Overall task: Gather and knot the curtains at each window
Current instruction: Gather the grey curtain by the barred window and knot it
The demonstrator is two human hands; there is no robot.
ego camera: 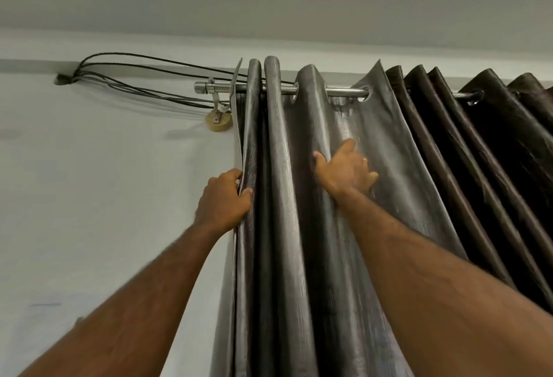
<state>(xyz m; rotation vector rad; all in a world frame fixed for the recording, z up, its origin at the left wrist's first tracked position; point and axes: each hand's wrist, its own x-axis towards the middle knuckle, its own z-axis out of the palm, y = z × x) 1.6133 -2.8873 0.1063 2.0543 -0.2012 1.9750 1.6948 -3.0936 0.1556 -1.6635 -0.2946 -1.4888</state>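
Note:
A shiny grey curtain hangs in deep folds from a metal rod by eyelets, with a darker brown curtain beside it on the right. My left hand grips the grey curtain's left edge fold, thumb in front and fingers curled behind it. Further right and higher, my right hand lies on a wide fold with fingers spread and fairly straight, pressing the fabric. Both arms reach up from below.
The rod ends at a bracket on a round wooden wall mount. Several black cables run from a hole in the wall to behind the curtain top. White wall fills the left side, with the ceiling above.

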